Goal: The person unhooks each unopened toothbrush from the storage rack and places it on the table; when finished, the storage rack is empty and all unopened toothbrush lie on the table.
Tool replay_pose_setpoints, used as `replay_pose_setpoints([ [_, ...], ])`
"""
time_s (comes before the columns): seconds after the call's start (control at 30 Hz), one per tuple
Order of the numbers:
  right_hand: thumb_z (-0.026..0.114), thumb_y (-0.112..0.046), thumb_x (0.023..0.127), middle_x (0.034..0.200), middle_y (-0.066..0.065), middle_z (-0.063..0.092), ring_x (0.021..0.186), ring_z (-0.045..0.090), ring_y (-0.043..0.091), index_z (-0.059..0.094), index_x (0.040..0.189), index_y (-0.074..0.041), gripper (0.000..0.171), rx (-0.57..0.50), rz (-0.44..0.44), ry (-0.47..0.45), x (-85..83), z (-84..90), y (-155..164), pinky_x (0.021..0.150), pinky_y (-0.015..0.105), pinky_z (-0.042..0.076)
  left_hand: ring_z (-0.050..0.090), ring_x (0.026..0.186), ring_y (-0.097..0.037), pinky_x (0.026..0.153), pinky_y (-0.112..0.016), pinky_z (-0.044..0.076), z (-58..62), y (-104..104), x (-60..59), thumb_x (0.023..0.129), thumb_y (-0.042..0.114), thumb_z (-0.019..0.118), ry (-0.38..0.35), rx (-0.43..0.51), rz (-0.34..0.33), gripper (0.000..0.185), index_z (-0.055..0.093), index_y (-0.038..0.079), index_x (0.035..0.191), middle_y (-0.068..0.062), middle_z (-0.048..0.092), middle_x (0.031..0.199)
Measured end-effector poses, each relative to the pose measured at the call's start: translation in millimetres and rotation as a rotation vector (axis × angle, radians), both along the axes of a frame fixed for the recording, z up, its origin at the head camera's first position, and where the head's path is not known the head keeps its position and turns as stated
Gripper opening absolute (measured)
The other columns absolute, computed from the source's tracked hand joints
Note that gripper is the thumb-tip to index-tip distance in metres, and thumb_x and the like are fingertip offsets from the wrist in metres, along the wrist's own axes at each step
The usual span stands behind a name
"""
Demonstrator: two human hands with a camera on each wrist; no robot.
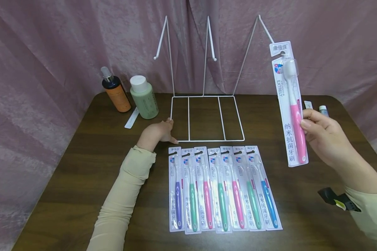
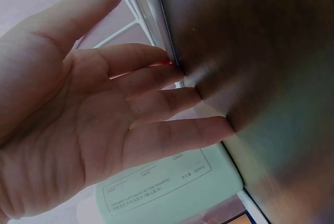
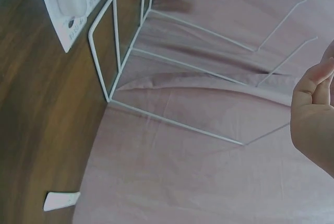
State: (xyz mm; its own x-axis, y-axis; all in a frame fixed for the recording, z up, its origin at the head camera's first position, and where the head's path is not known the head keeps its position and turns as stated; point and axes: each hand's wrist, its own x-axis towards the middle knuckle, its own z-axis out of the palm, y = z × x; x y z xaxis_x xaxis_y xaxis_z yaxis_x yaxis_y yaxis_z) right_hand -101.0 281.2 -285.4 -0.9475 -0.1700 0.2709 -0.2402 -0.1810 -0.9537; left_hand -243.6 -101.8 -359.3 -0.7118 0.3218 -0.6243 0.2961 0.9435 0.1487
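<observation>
My right hand point(image 1: 325, 134) pinches a packaged pink toothbrush point(image 1: 296, 129) by the lower part of its card, between thumb and fingers. The pack is upright and slightly tilted, its hang hole right at the end of the rack's right prong; the prong's tip is hidden there. In the right wrist view only part of this hand point(image 3: 313, 109) shows, without the pack. The left hand point(image 1: 157, 132) rests at the front left corner of the white wire rack point(image 1: 207, 141), its straight fingers touching the tabletop in the left wrist view, thumb by the wire.
Several packaged toothbrushes point(image 1: 220, 195) lie in a row before the rack. Left of it stand a green bottle point(image 1: 145, 101) and an orange spray bottle point(image 1: 117, 97). A white strip point(image 1: 132, 118) lies beside them. A small tube point(image 1: 323, 111) is behind my right hand. A pink curtain point(image 1: 81, 45) hangs behind.
</observation>
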Motion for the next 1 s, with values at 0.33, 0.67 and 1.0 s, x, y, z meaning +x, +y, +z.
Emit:
replay_pose_setpoints([
  [0.33, 0.037, 0.013, 0.093, 0.086, 0.000, 0.066, 0.083, 0.058, 0.010, 0.060, 0.103, -0.003, 0.030, 0.129, -0.075, 0.037, 18.1, -6.7, 17.1, 0.073, 0.013, 0.047, 0.006, 0.142, -0.036, 0.114, -0.046, 0.015, -1.7, 1.8, 0.5, 0.090, 0.042, 0.058, 0.007, 0.002, -0.002, 0.092, 0.002, -0.003, 0.148, -0.018, -0.002, 0.155],
  [0.67, 0.050, 0.001, 0.093, 0.081, -0.021, 0.067, 0.072, 0.059, -0.006, 0.056, 0.101, -0.022, 0.026, 0.730, -0.270, -0.114, 46.0, -25.2, 59.2, 0.065, 0.005, 0.043, 0.006, 0.142, -0.036, 0.114, -0.046, 0.015, -1.6, 3.3, 0.0, 0.090, 0.042, 0.058, 0.009, -0.007, -0.003, 0.093, 0.001, -0.004, 0.148, -0.018, -0.003, 0.155],
  [1.0, 0.048, -0.003, 0.095, 0.068, -0.007, 0.064, 0.068, 0.057, -0.002, 0.050, 0.106, -0.026, 0.026, 0.888, -0.160, -0.232, 60.0, -59.4, 88.0, 0.056, 0.016, 0.043, 0.005, 0.142, -0.036, 0.114, -0.047, 0.015, -3.9, 1.5, -0.8, 0.091, 0.042, 0.058, -0.005, -0.009, 0.013, 0.093, -0.001, -0.003, 0.148, -0.018, -0.005, 0.155],
])
